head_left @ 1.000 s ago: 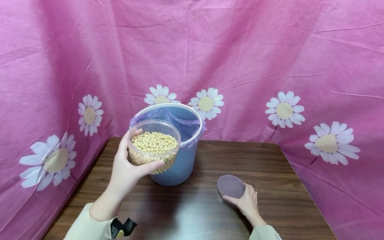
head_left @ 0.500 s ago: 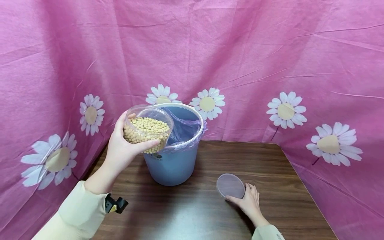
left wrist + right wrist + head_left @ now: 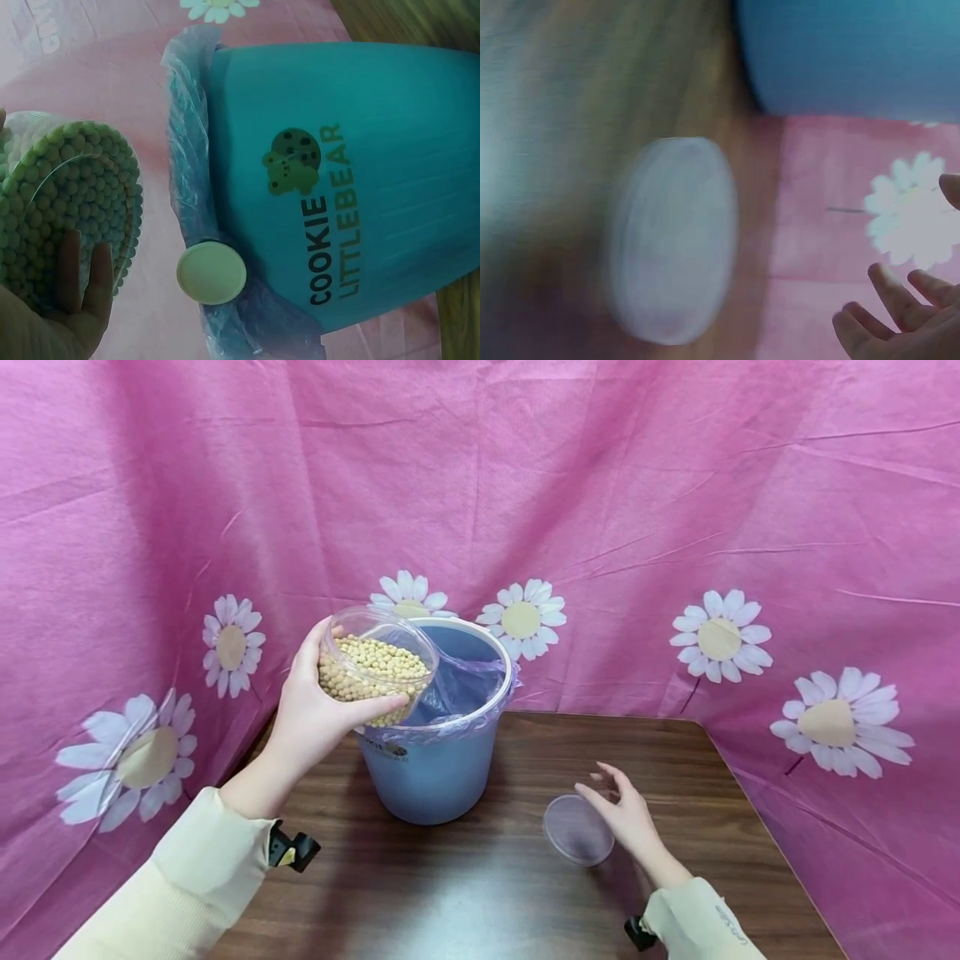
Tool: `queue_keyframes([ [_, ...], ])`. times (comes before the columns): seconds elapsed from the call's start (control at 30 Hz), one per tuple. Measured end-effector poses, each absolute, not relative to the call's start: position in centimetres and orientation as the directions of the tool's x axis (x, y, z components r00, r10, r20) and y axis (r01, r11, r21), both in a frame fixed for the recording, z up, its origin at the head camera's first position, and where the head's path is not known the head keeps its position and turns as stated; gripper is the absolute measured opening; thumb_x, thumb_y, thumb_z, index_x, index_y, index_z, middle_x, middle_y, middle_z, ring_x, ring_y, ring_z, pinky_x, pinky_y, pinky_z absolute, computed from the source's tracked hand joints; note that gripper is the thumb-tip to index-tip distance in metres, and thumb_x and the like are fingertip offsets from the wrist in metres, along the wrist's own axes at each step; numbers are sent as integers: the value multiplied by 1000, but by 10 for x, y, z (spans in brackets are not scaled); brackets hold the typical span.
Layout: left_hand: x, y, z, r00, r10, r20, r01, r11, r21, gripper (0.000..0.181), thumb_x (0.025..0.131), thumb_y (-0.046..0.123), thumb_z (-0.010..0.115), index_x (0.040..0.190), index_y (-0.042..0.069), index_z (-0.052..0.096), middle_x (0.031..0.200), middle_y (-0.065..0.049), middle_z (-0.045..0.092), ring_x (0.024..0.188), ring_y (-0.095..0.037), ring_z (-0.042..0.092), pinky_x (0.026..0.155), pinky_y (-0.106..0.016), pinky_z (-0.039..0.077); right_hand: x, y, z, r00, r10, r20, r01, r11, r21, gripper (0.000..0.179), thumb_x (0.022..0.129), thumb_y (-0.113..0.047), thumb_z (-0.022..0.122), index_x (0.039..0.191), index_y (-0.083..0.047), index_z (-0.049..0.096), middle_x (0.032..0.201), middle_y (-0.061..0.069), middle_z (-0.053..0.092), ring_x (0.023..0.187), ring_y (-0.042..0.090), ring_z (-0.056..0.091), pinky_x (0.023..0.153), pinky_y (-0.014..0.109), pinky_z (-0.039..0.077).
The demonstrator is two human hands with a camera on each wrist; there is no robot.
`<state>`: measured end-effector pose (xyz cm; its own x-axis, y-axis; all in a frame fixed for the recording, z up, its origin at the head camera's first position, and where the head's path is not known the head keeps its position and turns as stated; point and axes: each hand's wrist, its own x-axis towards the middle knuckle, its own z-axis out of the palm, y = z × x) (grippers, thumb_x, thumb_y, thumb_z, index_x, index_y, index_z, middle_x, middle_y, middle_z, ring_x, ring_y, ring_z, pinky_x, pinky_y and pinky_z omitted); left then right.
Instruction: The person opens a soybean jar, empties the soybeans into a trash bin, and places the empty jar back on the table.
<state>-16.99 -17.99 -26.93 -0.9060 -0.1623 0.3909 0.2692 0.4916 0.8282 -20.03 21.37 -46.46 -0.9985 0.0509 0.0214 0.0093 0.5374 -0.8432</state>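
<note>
My left hand point(image 3: 313, 710) grips a clear round plastic tub point(image 3: 378, 625) from its left side, thumb across the front. Inside lie many pale yellow soybeans point(image 3: 375, 662), and the tub leans to the right by the near left rim of a blue bucket point(image 3: 435, 781). In the left wrist view fingers point(image 3: 97, 289) support the tub's base. A thin purple bag point(image 3: 480, 718) lines the bucket and folds over its white rim. A clear round lid point(image 3: 579, 831) lies flat on the table. Just above and right of it, my right hand point(image 3: 630, 814) is raised with fingers spread, holding nothing.
The dark wood-grain table point(image 3: 525, 910) ends at a back edge behind the bucket. Pink cloth point(image 3: 600, 485) with white daisies hangs round the back and both sides. Bear-and-cookie print point(image 3: 292, 161) marks the bucket's wall.
The left hand has raised the tub and tipped it toward the bucket. The right hand has let go of the lid, laying it on the table, and lifted away from it.
</note>
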Motion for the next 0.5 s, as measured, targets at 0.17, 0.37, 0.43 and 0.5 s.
queue_keyframes([
  [0.17,-173,-182,-271,-908,-162,388,260,508,821,123,60,36,95,157,19,23,157,-8,34,143,-25,33,118,-52,28,-210,205,-427,-997,7,79,-66,476,-877,58,96,-26,64,145,-2,43,132,21,61,112,17,63,97,26,48],
  [0.37,-180,-184,-272,-917,-157,367,229,545,807,124,58,43,95,157,21,23,156,-10,34,141,-28,35,116,-55,31,-226,193,-387,-981,-91,172,-193,311,-931,49,99,-13,59,143,2,45,122,26,65,91,-7,62,82,14,52],
  [0.43,-183,-185,-272,-922,-151,356,216,561,799,125,58,47,95,157,22,23,156,-10,34,140,-28,36,115,-56,32,-234,188,-376,-975,-121,187,-213,263,-941,48,99,-12,58,144,1,44,122,27,64,89,-6,64,82,17,55],
  [0.5,-186,-185,-273,-927,-144,347,207,576,791,125,57,50,94,157,22,23,155,-9,34,139,-29,37,114,-57,33,-242,182,-366,-969,-150,196,-228,240,-944,49,100,-14,57,145,1,43,122,30,63,89,-4,66,82,21,57],
])
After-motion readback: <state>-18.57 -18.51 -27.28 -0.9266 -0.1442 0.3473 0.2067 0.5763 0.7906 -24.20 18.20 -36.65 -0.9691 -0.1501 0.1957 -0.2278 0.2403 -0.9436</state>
